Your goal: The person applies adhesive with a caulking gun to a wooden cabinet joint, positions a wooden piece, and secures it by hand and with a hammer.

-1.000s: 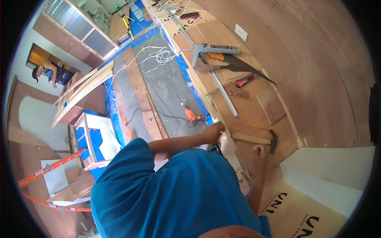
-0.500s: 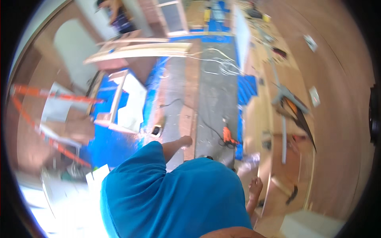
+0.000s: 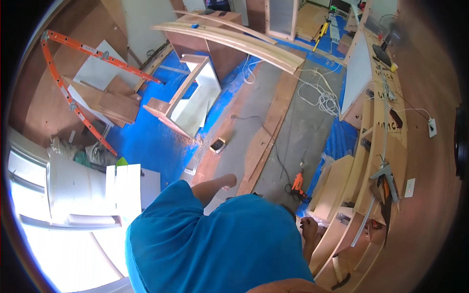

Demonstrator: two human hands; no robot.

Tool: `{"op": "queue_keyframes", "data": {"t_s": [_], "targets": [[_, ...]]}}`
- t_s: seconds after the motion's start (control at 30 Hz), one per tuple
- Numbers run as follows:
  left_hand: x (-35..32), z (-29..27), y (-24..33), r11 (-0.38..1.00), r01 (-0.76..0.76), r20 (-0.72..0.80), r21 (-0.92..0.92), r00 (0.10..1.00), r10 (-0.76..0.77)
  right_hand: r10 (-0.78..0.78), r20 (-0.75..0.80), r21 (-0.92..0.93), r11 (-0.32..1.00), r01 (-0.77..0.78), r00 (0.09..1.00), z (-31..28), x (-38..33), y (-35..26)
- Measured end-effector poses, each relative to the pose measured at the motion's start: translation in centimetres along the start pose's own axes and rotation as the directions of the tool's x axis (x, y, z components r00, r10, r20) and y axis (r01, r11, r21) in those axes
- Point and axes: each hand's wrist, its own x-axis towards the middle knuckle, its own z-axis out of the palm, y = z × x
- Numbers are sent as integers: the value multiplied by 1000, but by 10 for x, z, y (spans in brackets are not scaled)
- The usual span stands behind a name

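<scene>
My left hand (image 3: 227,181) hangs in front of my blue shirt, fingers curled in, with nothing visible in it. Below it lie brown boards (image 3: 266,146) on the grey floor. My right hand (image 3: 309,227) is low at my right side, its fingers bent together; whatever they may hold is hidden. It is close to a long wooden cabinet frame (image 3: 337,195). An orange corded power drill (image 3: 297,184) rests on the floor ahead of that hand. On the cabinet frame lie a handsaw (image 3: 387,207) and a grey clamp (image 3: 382,171); a hammer (image 3: 336,266) is nearer to me.
An orange ladder (image 3: 73,105) lies at the left by blue floor sheeting (image 3: 141,141). An open cabinet box (image 3: 188,105) stands on the sheeting. Long pale boards (image 3: 234,41) cross the far side. White cable (image 3: 325,100) is coiled on the floor, and white panels (image 3: 132,188) stand at near left.
The view has swung left, so the room's things sit further right in the picture, and it is sharper. Both hands keep nearly the same place beside my body.
</scene>
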Motion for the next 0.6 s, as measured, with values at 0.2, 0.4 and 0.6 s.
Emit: {"op": "queue_keyframes", "data": {"t_s": [0.2,0.4,0.6], "targets": [[54,11,-64,940,-238,-148,245,949,279,3,150,-487,871,71,989,-16,55,10],[41,1,56,866,-460,-64,196,875,480,-15,-20,-444,896,4,1000,-66,55,53],[155,-30,50,707,-612,238,354,790,565,130,-281,-198,962,-190,951,-63,30,100]]}}
